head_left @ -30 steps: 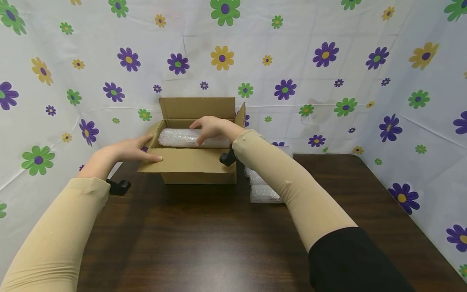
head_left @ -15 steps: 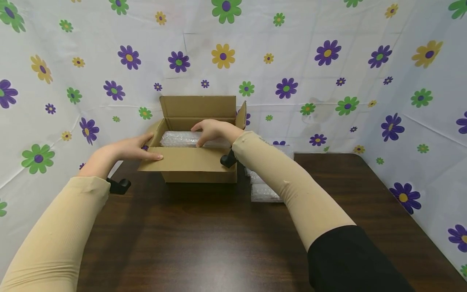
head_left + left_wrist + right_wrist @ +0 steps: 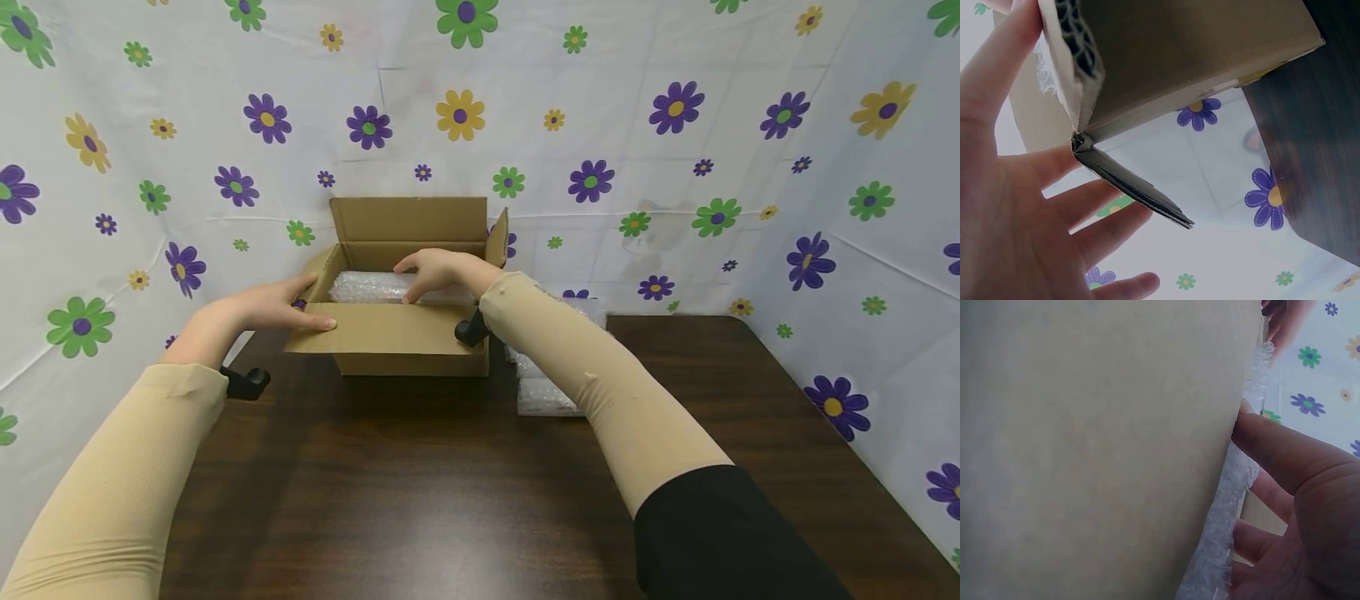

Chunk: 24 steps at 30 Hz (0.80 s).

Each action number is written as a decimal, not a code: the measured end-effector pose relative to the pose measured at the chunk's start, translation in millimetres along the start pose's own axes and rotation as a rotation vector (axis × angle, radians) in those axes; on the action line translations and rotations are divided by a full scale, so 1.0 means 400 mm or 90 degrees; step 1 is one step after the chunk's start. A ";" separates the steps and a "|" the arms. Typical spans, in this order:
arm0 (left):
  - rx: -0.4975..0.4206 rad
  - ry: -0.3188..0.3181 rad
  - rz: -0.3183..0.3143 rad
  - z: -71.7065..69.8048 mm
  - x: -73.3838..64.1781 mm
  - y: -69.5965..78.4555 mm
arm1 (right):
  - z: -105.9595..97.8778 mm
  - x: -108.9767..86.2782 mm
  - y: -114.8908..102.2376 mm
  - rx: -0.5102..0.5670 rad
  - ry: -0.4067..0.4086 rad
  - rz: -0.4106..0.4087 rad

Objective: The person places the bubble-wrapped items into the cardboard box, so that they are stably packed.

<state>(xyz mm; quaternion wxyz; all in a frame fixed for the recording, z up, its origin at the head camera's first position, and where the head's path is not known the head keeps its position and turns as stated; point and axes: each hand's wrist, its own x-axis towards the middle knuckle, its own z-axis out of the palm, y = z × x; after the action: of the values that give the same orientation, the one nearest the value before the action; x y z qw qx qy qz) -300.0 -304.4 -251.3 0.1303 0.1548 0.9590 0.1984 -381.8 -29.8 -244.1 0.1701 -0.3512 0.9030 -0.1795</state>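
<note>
An open cardboard box (image 3: 414, 364) stands at the back of the table. Inside it, near the top, lies a long bundle in clear bubble wrap (image 3: 365, 287). My right hand (image 3: 440, 272) reaches in from above and grips the bundle, thumb on the near side and fingers behind; the right wrist view shows the bubble wrap (image 3: 1211, 540) between them. At the box's left corner, my left hand (image 3: 258, 307) holds on, its thumb over the front flap (image 3: 382, 329). Its fingers spread behind the folded side flap (image 3: 1132, 187) in the left wrist view.
More bubble-wrapped bundles (image 3: 546, 396) lie on the table right of the box, partly behind my right forearm. The dark wooden table (image 3: 420, 492) extends toward me. A white flowered cloth (image 3: 592, 92) hangs close behind the box. The box's back flap (image 3: 408, 218) stands up.
The bundle has sunk slightly deeper into the box, and my right hand has lowered with it. My left hand stays on the box's corner.
</note>
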 end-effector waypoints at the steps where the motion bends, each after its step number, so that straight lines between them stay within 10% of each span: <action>1: 0.000 -0.001 0.001 0.001 0.000 0.002 | 0.000 -0.002 0.000 0.002 0.000 -0.001; 24: 0.006 -0.010 -0.009 -0.003 -0.002 0.000 | -0.025 -0.058 -0.006 0.063 -0.007 -0.061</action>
<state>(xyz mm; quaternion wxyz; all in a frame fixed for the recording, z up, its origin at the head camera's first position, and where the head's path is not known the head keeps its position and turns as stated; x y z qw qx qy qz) -299.6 -305.2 -250.1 0.1382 0.1499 0.9601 0.1916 -368.6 -13.3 -230.0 0.1837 -0.3861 0.8742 -0.2300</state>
